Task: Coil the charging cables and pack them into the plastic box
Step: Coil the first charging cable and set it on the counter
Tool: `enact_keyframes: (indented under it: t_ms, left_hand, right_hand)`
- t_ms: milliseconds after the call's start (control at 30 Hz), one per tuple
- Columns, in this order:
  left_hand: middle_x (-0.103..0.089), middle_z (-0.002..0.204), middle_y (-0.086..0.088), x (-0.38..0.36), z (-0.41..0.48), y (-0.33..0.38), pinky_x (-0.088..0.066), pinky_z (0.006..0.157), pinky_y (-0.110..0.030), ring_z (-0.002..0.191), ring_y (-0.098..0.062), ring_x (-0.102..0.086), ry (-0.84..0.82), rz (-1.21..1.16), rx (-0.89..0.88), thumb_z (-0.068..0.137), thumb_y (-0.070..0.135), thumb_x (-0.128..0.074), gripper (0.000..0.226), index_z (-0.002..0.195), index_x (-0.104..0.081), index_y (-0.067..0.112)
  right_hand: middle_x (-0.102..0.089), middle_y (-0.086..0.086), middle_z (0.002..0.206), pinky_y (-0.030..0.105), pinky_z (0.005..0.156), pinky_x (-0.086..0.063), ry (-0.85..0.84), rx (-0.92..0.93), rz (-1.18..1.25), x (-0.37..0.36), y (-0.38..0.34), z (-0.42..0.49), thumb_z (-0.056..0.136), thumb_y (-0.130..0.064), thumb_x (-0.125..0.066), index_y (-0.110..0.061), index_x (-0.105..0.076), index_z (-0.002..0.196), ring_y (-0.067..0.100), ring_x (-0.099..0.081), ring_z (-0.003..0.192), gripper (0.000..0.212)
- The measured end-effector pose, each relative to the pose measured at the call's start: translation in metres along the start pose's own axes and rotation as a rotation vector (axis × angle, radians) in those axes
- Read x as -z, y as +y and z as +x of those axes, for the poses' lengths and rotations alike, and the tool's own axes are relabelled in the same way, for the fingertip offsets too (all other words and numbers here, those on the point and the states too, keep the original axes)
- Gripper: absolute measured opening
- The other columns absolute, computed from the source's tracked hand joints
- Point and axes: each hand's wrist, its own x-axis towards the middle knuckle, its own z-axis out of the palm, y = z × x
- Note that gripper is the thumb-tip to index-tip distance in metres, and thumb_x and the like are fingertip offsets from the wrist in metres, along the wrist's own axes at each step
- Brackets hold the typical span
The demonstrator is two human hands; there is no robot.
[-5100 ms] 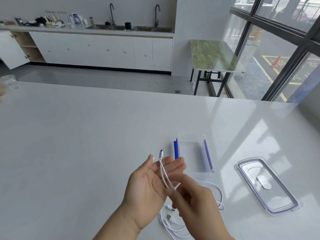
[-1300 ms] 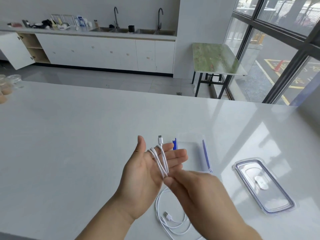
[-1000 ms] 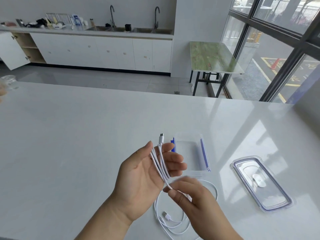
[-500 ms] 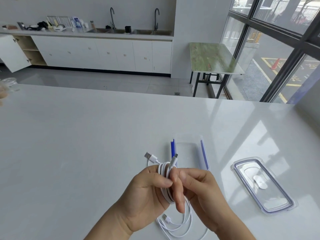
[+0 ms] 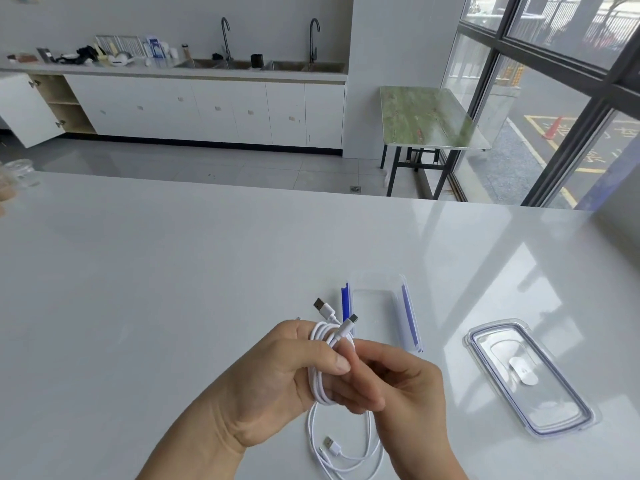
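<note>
Gripping a coiled white cable (image 5: 320,362) in the closed left hand (image 5: 277,382), right hand (image 5: 398,386) fingers pinching its end, near the open box (image 5: 377,306).

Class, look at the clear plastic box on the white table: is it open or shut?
Open. The clear plastic box with blue clips has no cover on it; its transparent lid lies apart on the table, to its right.

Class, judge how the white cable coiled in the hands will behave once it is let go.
Probably floppy: the coiled cable bends in tight loops in the left hand. Likely springs loose: the right hand pinches it. Seemingly light, thin.
</note>
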Motion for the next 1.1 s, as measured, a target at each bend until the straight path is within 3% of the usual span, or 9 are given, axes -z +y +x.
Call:
enact_keyframes:
  t_ms: [233, 333, 400, 467, 533, 700, 800, 933, 1100]
  left_hand:
    - [-0.070, 0.087, -0.033, -0.005, 0.001, 0.016, -0.046, 0.083, -0.046, 0.084, -0.039, -0.063, 0.010, 0.151, -0.015, 0.072, -0.003, -0.047, 0.028, 0.080, -0.064, -0.024]
    - [-0.068, 0.082, -0.037, -0.013, 0.000, 0.019, -0.049, 0.079, -0.046, 0.080, -0.043, -0.064, 0.115, 0.192, -0.056, 0.067, -0.004, -0.050, 0.025, 0.074, -0.055, -0.028]
    - [-0.068, 0.071, -0.032, -0.018, -0.001, 0.019, -0.055, 0.075, -0.043, 0.074, -0.043, -0.067, 0.168, 0.227, -0.090, 0.065, -0.005, -0.051, 0.015, 0.067, -0.061, -0.017]
    - [-0.066, 0.063, -0.027, -0.020, -0.002, 0.020, -0.057, 0.072, -0.040, 0.071, -0.042, -0.069, 0.189, 0.250, -0.115, 0.064, -0.005, -0.052, 0.012, 0.062, -0.064, -0.005]
    - [-0.065, 0.059, -0.023, -0.018, -0.002, 0.022, -0.056, 0.073, -0.038, 0.072, -0.041, -0.070, 0.183, 0.287, -0.124, 0.063, -0.004, -0.051, 0.014, 0.058, -0.064, 0.000]
    - [-0.066, 0.060, -0.023, -0.009, -0.008, 0.032, -0.053, 0.071, -0.026, 0.076, -0.028, -0.071, 0.145, 0.417, -0.100, 0.064, -0.005, -0.053, 0.015, 0.064, -0.066, 0.003]
    - [-0.067, 0.060, -0.019, -0.006, -0.007, 0.034, -0.052, 0.074, -0.029, 0.078, -0.029, -0.068, 0.172, 0.378, -0.085, 0.067, -0.003, -0.056, 0.010, 0.068, -0.066, -0.001]
    - [-0.066, 0.065, -0.016, 0.000, -0.005, 0.031, -0.050, 0.085, -0.043, 0.077, -0.022, -0.065, 0.359, 0.368, -0.062, 0.069, 0.007, -0.063, 0.009, 0.063, -0.069, 0.004]
    - [-0.079, 0.080, -0.001, 0.004, -0.013, 0.030, -0.055, 0.084, -0.029, 0.081, -0.022, -0.073, 0.584, 0.602, -0.062, 0.078, 0.016, -0.081, 0.009, 0.085, -0.080, 0.022]
  right_hand:
    - [-0.067, 0.021, 0.059, 0.036, 0.057, -0.045, 0.046, 0.140, -0.027, 0.001, 0.003, 0.002, 0.080, -0.016, -0.082, -0.007, -0.082, 0.084, 0.026, -0.058, 0.056, 0.009]
    - [-0.072, 0.018, 0.068, 0.053, 0.059, -0.055, 0.091, 0.237, -0.037, 0.002, 0.004, 0.004, 0.077, -0.026, -0.080, -0.010, -0.082, 0.085, 0.038, -0.067, 0.063, 0.019]
    - [-0.074, 0.012, 0.071, 0.058, 0.063, -0.057, 0.100, 0.309, -0.071, 0.004, 0.002, 0.006, 0.075, -0.026, -0.079, -0.016, -0.082, 0.083, 0.040, -0.069, 0.066, 0.013]
    - [-0.074, 0.005, 0.071, 0.046, 0.064, -0.055, 0.090, 0.371, -0.139, 0.006, 0.000, 0.007, 0.077, -0.018, -0.078, -0.022, -0.082, 0.081, 0.029, -0.068, 0.065, 0.006]
    - [-0.075, 0.002, 0.071, 0.038, 0.063, -0.051, 0.099, 0.391, -0.194, 0.005, -0.001, 0.010, 0.076, -0.010, -0.077, -0.025, -0.082, 0.081, 0.023, -0.067, 0.065, 0.016]
    - [-0.077, -0.003, 0.077, 0.034, 0.066, -0.055, 0.086, 0.463, -0.276, 0.004, -0.009, 0.019, 0.078, -0.020, -0.075, -0.025, -0.081, 0.088, 0.024, -0.072, 0.071, 0.012]
    - [-0.077, -0.006, 0.074, 0.030, 0.065, -0.055, 0.098, 0.425, -0.317, 0.003, -0.010, 0.023, 0.078, -0.020, -0.076, -0.029, -0.081, 0.087, 0.020, -0.072, 0.069, 0.014]
    - [-0.077, -0.008, 0.075, 0.028, 0.067, -0.057, 0.154, 0.415, -0.390, 0.000, -0.007, 0.024, 0.078, -0.010, -0.077, -0.026, -0.083, 0.088, 0.017, -0.073, 0.070, 0.020]
    - [-0.079, -0.004, 0.074, 0.025, 0.068, -0.058, 0.157, 0.308, -0.359, 0.008, -0.013, 0.022, 0.077, 0.001, -0.082, -0.026, -0.084, 0.085, 0.016, -0.074, 0.067, 0.028]
